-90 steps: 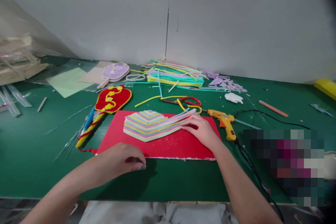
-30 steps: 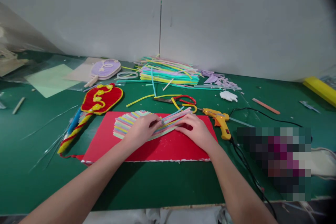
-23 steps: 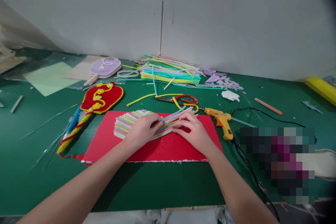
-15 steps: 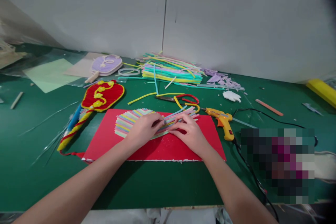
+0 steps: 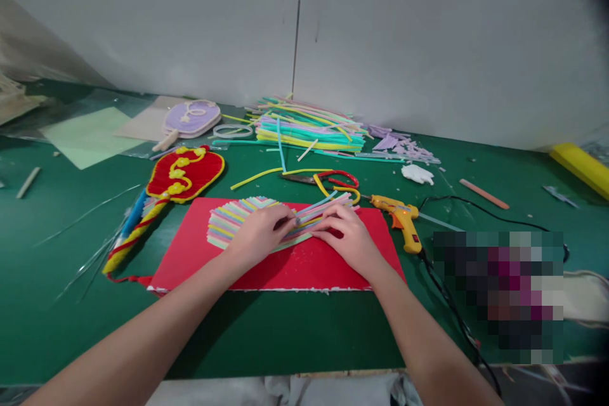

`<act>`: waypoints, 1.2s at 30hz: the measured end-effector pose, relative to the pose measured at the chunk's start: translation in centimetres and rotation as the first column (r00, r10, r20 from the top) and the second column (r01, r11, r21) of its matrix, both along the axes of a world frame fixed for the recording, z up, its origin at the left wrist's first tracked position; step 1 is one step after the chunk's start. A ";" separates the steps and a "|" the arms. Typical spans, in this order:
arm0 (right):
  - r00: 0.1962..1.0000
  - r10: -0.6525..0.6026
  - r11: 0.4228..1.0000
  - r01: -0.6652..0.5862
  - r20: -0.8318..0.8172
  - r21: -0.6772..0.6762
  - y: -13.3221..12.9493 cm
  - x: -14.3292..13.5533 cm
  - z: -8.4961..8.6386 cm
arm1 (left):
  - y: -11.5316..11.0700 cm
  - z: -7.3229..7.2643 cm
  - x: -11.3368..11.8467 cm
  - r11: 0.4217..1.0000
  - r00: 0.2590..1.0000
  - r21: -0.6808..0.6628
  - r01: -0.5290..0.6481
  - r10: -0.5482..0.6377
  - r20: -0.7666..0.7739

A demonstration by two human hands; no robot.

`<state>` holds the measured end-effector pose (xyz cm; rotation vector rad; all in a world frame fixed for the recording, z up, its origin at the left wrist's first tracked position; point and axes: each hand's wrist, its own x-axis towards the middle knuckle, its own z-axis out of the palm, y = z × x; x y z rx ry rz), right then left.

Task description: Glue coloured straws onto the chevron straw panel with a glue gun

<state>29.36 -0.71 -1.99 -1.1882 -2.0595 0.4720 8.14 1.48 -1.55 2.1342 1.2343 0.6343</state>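
Observation:
Pastel striped pipe cleaners [image 5: 228, 221], laid side by side into a rounded panel, lie on a red board [image 5: 190, 260]. My left hand [image 5: 261, 235] rests over the panel's right part, thumb and forefinger pinched together on the strips. Loose strip ends [image 5: 328, 206] fan out to the right. My right hand [image 5: 349, 238] is closed on these ends with bent fingers, its fingertips a little right of the left hand's. Exactly which strips each hand pinches is hidden by the fingers. Just behind the board lie scissors [image 5: 340, 179] with red and yellow handles.
An orange glue gun [image 5: 399, 219] with a black cord sits right of the board. A red fan [image 5: 185, 174] lies at left, a lilac fan [image 5: 193, 119] behind it. A pipe cleaner pile [image 5: 309, 127], purple scraps [image 5: 404, 146] and a white lump [image 5: 417, 174] lie near the wall.
My right hand has slid slightly right along the strips, away from the left hand. The left hand stays in place, and the view has shifted a little.

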 end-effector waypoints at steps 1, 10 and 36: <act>1.000 -0.005 1.000 0.005 0.004 0.010 0.0 0.1 0.0 | 0.0 0.0 0.0 1.000 1.000 -0.004 -0.002 0.002 0.009; 0.987 -0.129 0.990 0.133 -0.097 0.038 0.6 1.4 -0.1 | 0.4 0.2 -0.4 0.993 0.985 -0.082 -0.084 0.095 0.144; 0.413 -0.652 0.563 0.825 0.636 0.041 -2.2 8.8 0.9 | 5.2 2.4 -9.2 0.631 0.509 0.034 -0.775 0.592 0.625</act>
